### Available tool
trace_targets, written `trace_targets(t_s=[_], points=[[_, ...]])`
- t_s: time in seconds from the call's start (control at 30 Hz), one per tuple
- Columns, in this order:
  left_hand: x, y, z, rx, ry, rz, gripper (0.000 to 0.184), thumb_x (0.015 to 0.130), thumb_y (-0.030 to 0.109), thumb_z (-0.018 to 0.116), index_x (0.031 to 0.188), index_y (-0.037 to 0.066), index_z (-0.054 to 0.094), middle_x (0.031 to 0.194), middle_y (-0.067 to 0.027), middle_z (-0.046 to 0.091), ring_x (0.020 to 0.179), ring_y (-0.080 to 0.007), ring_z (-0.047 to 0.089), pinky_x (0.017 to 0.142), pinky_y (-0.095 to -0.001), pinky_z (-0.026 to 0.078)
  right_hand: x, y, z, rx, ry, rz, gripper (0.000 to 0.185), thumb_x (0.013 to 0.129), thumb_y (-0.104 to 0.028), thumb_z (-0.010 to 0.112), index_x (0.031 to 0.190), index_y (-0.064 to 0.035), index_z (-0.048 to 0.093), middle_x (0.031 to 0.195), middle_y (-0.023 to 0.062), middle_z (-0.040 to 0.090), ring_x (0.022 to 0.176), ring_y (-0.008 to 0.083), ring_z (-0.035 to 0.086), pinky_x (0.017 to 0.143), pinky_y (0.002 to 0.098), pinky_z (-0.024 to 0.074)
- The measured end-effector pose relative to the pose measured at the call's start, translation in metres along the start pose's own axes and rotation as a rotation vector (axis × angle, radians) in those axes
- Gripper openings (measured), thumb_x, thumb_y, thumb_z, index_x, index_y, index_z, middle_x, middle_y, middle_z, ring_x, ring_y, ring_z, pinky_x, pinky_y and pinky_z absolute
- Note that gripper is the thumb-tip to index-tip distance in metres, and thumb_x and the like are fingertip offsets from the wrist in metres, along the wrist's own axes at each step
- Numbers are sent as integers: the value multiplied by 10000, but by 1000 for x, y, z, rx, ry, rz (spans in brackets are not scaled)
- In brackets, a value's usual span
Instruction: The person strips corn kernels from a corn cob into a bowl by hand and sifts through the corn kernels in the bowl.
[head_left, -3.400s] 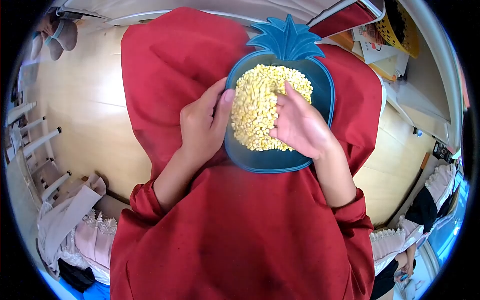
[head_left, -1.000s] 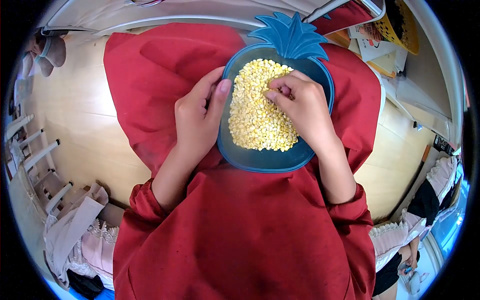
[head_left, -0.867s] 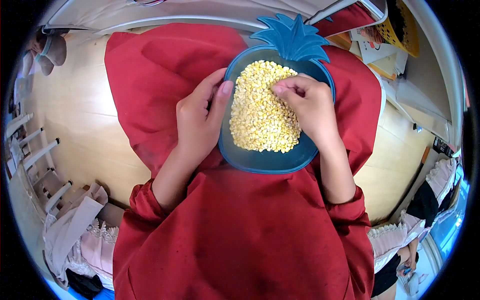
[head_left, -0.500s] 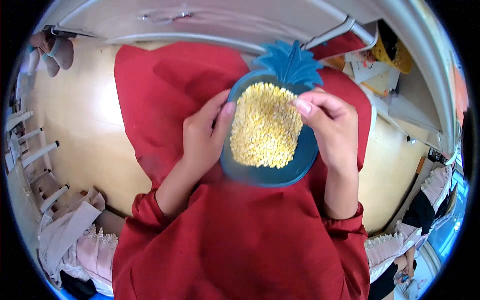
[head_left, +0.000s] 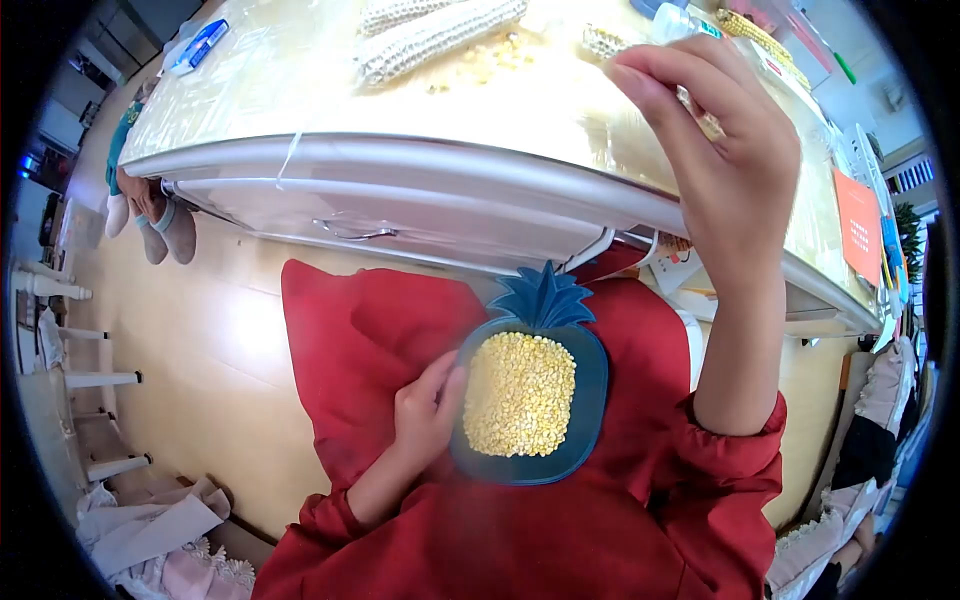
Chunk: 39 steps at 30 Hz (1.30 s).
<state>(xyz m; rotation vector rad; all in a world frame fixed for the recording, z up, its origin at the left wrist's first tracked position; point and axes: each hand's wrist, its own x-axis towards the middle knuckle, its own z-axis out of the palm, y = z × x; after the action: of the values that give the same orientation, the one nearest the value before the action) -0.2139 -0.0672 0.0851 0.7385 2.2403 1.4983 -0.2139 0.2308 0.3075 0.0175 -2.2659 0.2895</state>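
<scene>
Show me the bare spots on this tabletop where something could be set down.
The tabletop looks bare between the blue-and-white packet and the two pale cobs, and in a strip between the loose kernels and the front edge. Toward the right it is crowded with a clear container and a yellow cob; the raised right hand hides part.

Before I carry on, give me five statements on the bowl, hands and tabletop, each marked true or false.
1. The left hand is at the side of the blue bowl. True.
2. The right hand is down in the yellow kernels. False: it is raised, well away from them.
3. The bowl rests on the lap. True.
4. The pale cobs stand upright on the table. False: they lie flat.
5. The bowl has a leaf-shaped top. True.
</scene>
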Motion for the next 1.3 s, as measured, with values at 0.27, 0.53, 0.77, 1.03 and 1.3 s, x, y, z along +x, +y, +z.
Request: trace_targets(t_s=[0.27,0.53,0.77,1.03,1.3], points=[[1,-1,-1,-22,-32,-40,274,1029,125,619,1258,-18,660,846,-110,737,721,-105,676,670,-267,535,6,11,9,-82,-119,22,188,972,-106,653,1113,-14,738,892,76,628,823,220,565,768,320,429],[2,-1,0,9,-13,-3,280,1026,111,613,1266,-26,657,821,-141,717,697,-105,673,668,-265,539,-32,1,8,227,211,-113,277,989,-25,548,1208,66,690,1055,146,682,833,164,595,749,281,476],[1,-1,1,-42,-14,-50,283,1037,143,601,1263,-15,658,906,-161,740,779,-162,723,716,-292,556,-172,-38,17,1174,-885,1072,301,1083,-163,517,1273,29,649,1074,92,731,996,173,693,916,325,552],[2,-3,0,-33,-20,-25,284,1047,154,595,1261,-22,655,929,-174,750,821,-180,744,730,-291,561,-230,-71,55,928,-989,1376,486,1097,-349,498,1400,28,551,1297,91,626,1229,167,558,1076,290,418],[1,-5,0,-13,0,-8,283,1042,162,611,1254,-20,661,906,-162,751,806,-171,741,718,-286,558,-243,-104,84,1880,-443,1942,597,1103,-480,394,1500,-39,464,1452,125,581,1360,246,539,1152,435,416]])
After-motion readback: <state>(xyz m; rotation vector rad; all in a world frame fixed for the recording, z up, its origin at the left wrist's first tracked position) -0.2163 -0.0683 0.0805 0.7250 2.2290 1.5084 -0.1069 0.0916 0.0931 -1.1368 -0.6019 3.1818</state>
